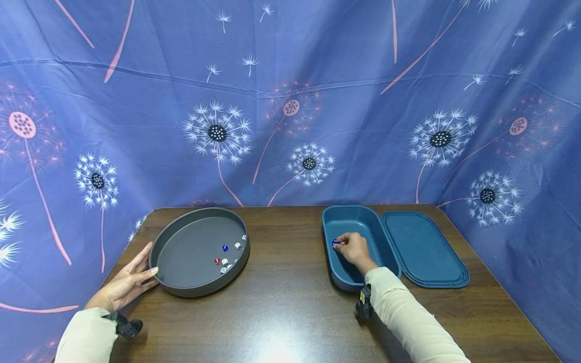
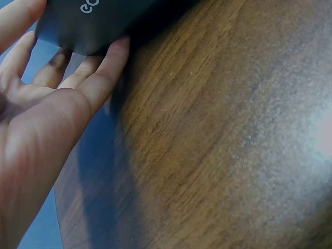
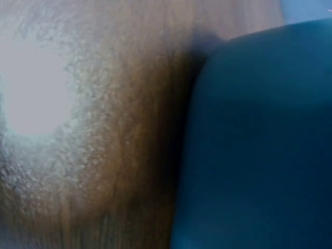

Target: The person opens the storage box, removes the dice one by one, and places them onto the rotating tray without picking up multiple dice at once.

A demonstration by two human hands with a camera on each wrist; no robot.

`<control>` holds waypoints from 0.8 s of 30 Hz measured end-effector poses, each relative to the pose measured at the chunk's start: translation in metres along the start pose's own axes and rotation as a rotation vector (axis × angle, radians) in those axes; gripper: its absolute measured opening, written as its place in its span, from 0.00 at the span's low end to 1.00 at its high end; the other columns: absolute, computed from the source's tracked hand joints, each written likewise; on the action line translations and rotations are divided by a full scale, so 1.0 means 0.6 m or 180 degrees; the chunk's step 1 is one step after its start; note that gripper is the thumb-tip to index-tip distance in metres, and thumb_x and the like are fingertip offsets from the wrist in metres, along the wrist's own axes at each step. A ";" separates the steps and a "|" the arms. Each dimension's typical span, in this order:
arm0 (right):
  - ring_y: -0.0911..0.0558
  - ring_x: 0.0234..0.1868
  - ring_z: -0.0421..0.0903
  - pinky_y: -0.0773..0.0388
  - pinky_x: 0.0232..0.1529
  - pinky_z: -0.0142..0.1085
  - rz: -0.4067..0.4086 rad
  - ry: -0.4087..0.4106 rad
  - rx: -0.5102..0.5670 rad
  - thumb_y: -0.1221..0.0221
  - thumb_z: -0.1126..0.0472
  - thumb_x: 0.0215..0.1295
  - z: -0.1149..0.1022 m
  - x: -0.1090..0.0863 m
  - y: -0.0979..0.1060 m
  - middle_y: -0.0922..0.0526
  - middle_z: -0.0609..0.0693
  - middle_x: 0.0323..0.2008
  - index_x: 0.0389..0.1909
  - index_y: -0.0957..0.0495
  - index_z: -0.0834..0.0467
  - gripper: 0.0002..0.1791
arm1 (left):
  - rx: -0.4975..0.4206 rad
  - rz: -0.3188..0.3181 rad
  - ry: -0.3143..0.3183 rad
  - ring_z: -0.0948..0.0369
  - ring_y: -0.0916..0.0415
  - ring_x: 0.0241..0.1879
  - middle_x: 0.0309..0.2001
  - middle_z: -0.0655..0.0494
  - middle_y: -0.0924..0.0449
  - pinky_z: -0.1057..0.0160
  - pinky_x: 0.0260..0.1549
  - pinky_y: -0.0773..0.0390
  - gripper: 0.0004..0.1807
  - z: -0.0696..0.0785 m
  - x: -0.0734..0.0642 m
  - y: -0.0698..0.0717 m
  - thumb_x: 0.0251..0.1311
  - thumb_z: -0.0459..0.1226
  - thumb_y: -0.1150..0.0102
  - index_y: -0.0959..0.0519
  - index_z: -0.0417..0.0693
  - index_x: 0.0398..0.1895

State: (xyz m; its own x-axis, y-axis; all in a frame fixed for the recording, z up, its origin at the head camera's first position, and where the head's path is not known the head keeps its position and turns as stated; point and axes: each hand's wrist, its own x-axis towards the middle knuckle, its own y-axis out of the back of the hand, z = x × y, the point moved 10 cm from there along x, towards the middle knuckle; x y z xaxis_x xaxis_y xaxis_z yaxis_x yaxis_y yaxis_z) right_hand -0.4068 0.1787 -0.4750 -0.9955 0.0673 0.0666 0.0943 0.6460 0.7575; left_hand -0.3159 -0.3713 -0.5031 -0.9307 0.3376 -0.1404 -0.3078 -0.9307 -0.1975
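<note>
At the left stands a round dark grey tray (image 1: pixel 190 249). My left hand (image 1: pixel 124 285) holds its near-left edge, one fingertip at the rim and other fingers along and under the outer wall (image 2: pixel 98 26). Several dice lie in the tray's right part: a blue die (image 1: pixel 225 248), a red die (image 1: pixel 217 261) and white dice (image 1: pixel 237 245). My right hand (image 1: pixel 356 249) pinches a blue die (image 1: pixel 336 242) between thumb and fingers, inside the opening of a blue rectangular container (image 1: pixel 376 229). Neither that hand nor its die shows in the right wrist view, only the container's outer wall (image 3: pixel 259 129).
A flat blue lid (image 1: pixel 424 247) lies directly right of the container. Both rest on a brown wooden table (image 1: pixel 281 282), with bare wood between tray and container. A blue dandelion-patterned cloth (image 1: pixel 363 126) hangs behind the table's back edge and around its sides.
</note>
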 end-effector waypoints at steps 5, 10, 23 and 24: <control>0.20 0.29 0.45 0.26 0.30 0.35 -0.0038 -0.0050 0.0030 0.33 0.63 0.55 0.003 0.003 0.007 0.16 0.50 0.25 0.32 0.16 0.64 0.08 | 0.0006 -0.0003 0.0007 0.62 0.78 0.71 0.70 0.59 0.95 0.70 0.48 0.25 0.46 -0.001 -0.001 0.001 0.71 0.29 0.55 0.71 0.70 0.75; 0.20 0.29 0.45 0.25 0.29 0.36 -0.0047 -0.0142 0.0007 0.34 0.62 0.57 0.007 0.005 0.019 0.15 0.51 0.26 0.33 0.16 0.64 0.08 | -0.0018 -0.0062 -0.0021 0.62 0.78 0.71 0.70 0.59 0.96 0.69 0.48 0.25 0.46 0.001 0.000 -0.002 0.71 0.29 0.56 0.73 0.69 0.75; 0.18 0.37 0.50 0.21 0.36 0.39 -0.0057 0.0101 0.0343 0.36 0.59 0.61 -0.093 0.005 0.054 0.15 0.55 0.35 0.40 0.17 0.63 0.12 | -0.0069 -0.0013 0.0024 0.50 0.87 0.68 0.70 0.60 0.95 0.70 0.47 0.25 0.46 0.000 0.001 0.001 0.70 0.28 0.56 0.73 0.69 0.75; 0.19 0.36 0.49 0.22 0.35 0.39 -0.0058 0.0141 0.0355 0.35 0.59 0.60 -0.105 0.003 0.052 0.15 0.55 0.34 0.40 0.17 0.63 0.12 | -0.0052 -0.0004 0.0021 0.49 0.87 0.68 0.70 0.59 0.95 0.70 0.47 0.25 0.46 0.000 0.002 0.001 0.70 0.29 0.56 0.73 0.69 0.75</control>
State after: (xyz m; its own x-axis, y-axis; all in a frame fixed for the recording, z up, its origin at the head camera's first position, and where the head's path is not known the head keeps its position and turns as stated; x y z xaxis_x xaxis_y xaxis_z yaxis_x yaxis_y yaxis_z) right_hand -0.4063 0.1512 -0.4106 -0.9962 0.0226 0.0840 0.0740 0.7275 0.6821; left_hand -0.3171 -0.3712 -0.5036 -0.9290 0.3398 -0.1467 -0.3057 -0.9279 -0.2136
